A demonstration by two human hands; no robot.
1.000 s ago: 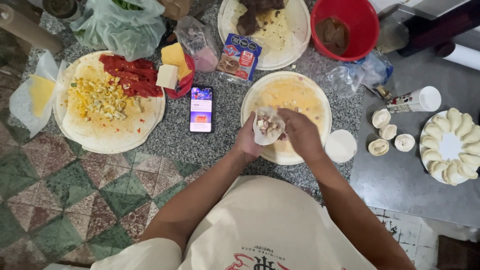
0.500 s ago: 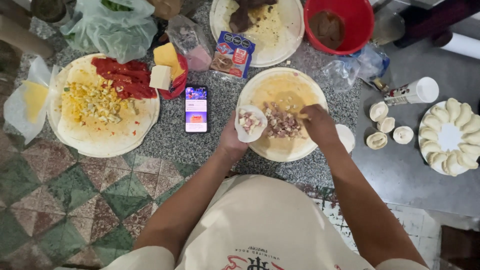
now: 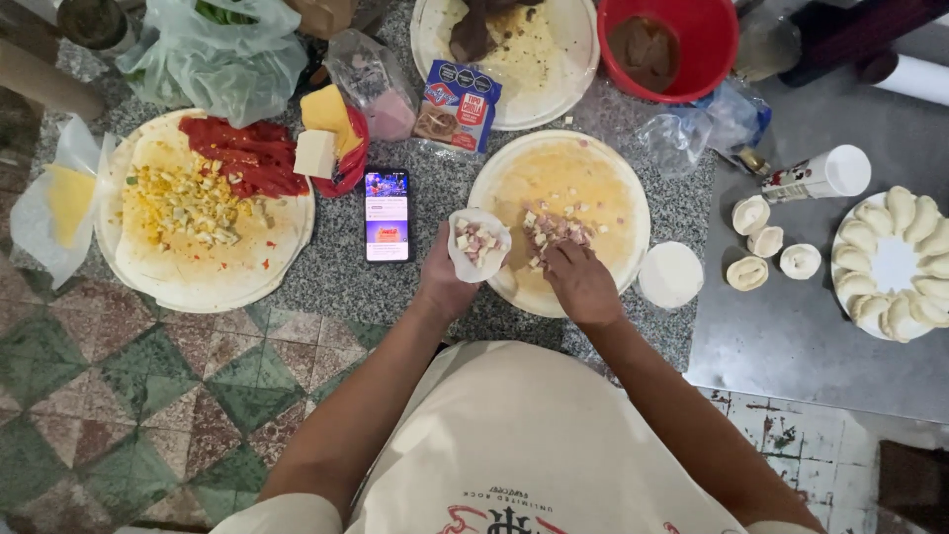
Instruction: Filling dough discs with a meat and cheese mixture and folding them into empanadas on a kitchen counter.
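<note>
The left hand [image 3: 447, 282] cups a round white dough wrapper [image 3: 478, 244], now holding more diced filling than a moment ago. The right hand [image 3: 581, 285] has dropped back onto the wide cream plate [image 3: 613, 178], fingers pinching the pink-and-white cubes [image 3: 554, 229] just right of the wrapper.

Even, soft overhead light fills the scene, casting only faint shadows beneath the round white plastic plate [image 3: 633, 188]. Focus holds sharp throughout; wide-angle distortion bends the edges, and the lit rectangular black smartphone [image 3: 387, 214] glows.
</note>
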